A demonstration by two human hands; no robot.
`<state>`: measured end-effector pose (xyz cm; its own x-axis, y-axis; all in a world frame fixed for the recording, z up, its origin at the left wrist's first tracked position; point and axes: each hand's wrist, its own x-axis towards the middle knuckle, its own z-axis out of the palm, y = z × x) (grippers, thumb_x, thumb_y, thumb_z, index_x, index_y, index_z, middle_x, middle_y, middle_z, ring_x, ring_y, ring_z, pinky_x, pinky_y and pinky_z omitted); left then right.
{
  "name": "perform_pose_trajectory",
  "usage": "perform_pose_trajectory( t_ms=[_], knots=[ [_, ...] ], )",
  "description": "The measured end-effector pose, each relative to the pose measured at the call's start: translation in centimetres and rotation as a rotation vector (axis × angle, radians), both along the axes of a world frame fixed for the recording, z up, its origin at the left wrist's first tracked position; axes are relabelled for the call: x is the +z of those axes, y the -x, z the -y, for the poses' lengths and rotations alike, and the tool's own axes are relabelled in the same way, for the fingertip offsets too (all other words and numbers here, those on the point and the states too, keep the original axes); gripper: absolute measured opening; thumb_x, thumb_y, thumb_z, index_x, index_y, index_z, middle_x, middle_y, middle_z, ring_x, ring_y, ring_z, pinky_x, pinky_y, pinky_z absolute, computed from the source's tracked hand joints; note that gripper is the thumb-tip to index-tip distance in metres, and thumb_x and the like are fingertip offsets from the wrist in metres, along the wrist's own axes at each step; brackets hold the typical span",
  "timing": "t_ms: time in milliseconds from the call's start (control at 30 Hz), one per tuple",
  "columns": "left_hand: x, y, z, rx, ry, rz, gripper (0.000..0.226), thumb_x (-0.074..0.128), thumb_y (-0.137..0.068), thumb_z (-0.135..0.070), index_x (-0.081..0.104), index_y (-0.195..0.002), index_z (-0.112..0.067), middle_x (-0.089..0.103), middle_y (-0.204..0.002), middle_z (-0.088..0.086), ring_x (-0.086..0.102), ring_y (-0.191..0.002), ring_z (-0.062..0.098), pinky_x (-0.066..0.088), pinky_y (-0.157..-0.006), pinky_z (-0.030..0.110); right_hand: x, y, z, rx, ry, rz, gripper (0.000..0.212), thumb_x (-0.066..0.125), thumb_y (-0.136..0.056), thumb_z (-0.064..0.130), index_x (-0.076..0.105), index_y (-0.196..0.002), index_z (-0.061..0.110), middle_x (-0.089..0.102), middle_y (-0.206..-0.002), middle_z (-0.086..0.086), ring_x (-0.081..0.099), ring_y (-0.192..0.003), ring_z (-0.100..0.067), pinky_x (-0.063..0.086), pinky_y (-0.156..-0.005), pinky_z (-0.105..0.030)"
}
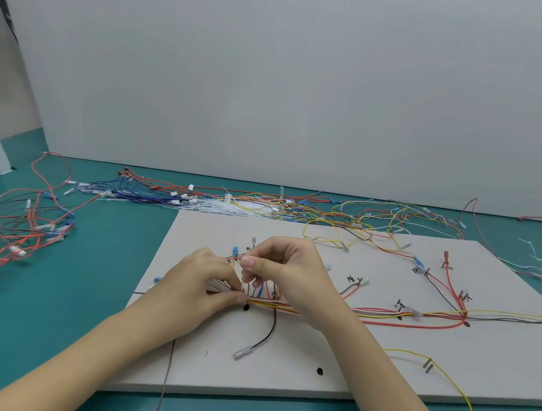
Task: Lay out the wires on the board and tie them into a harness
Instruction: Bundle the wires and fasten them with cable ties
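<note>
A pale grey board (331, 365) lies on the teal table. A bundle of red, yellow, white and grey wires (384, 314) runs left to right across it, with branches going up to labelled pegs. My left hand (201, 294) pinches the bundle at its left end, thumb and forefinger closed on the wires. Just above it, my right hand (287, 271) holds the upright end of a thin white cable tie (243, 282) between its fingertips. A black wire (269, 330) hangs down from the bundle toward the board's near edge.
Loose red and black wires (17, 237) lie in a heap at the left. Blue, red and yellow wires (263, 203) and white cable ties (217, 209) are spread behind the board. A yellow wire (450, 381) trails off the board's near right edge. More ties (541, 262) lie far right.
</note>
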<state>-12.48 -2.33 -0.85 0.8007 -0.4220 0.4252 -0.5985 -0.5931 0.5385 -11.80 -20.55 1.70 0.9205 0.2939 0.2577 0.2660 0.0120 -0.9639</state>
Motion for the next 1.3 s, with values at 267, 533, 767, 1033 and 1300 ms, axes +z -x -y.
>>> perform_pose_trajectory(
  t_ms=[267, 533, 767, 1033, 1300],
  knots=[
    [-0.2, 0.0, 0.0, -0.021, -0.041, -0.045, 0.01, 0.071, -0.086, -0.03, 0.068, -0.086, -0.039, 0.062, -0.088, -0.028, 0.047, -0.096, 0.0, 0.035, -0.078, 0.01, -0.1, 0.0, 0.2, -0.024, 0.259, 0.032, 0.002, 0.073, -0.081, 0.002, 0.071, -0.08, 0.001, 0.071, -0.076, -0.016, 0.064, -0.067, -0.018, 0.053, -0.066, -0.036],
    [-0.1, 0.2, 0.6, -0.019, -0.279, 0.067, 0.012, 0.051, -0.098, -0.03, 0.061, -0.103, -0.025, 0.042, -0.094, -0.019, 0.036, -0.097, 0.011, 0.038, -0.088, 0.028, 0.2, 0.1, 0.4, 0.002, 0.257, 0.045, 0.004, 0.066, -0.085, -0.003, 0.065, -0.082, -0.001, 0.066, -0.072, -0.01, 0.061, -0.058, -0.007, 0.045, -0.056, -0.014],
    [-0.3, -0.1, 1.1, 0.023, -0.375, -0.017, 0.02, 0.04, -0.101, -0.035, 0.056, -0.106, -0.023, 0.041, -0.102, -0.012, 0.032, -0.098, 0.013, 0.034, -0.091, 0.031, 0.1, 0.0, 0.4, 0.024, 0.221, 0.005, 0.003, 0.064, -0.088, 0.0, 0.064, -0.087, -0.002, 0.065, -0.071, -0.01, 0.061, -0.064, -0.017, 0.05, -0.064, -0.022],
    [0.1, 0.1, 0.6, 0.031, 0.106, -0.171, 0.012, 0.078, -0.08, -0.014, 0.075, -0.073, -0.023, 0.069, -0.079, -0.012, 0.061, -0.083, 0.006, 0.046, -0.076, 0.027, -0.5, 0.2, -0.4, -0.012, 0.213, 0.039, 0.015, 0.058, -0.093, 0.005, 0.056, -0.083, -0.006, 0.06, -0.068, -0.011, 0.055, -0.062, -0.018, 0.041, -0.054, -0.016],
    [-0.2, 0.8, 1.0, 0.004, -0.06, 0.087, 0.017, 0.077, -0.08, -0.011, 0.072, -0.075, -0.027, 0.065, -0.085, -0.025, 0.05, -0.087, 0.019, 0.047, -0.077, 0.035, -1.2, 0.5, -1.7, -0.044, 0.158, -0.041, 0.016, 0.056, -0.092, 0.001, 0.054, -0.076, 0.002, 0.052, -0.059, -0.005, 0.046, -0.056, -0.015, 0.038, -0.057, -0.027]
  ],
)
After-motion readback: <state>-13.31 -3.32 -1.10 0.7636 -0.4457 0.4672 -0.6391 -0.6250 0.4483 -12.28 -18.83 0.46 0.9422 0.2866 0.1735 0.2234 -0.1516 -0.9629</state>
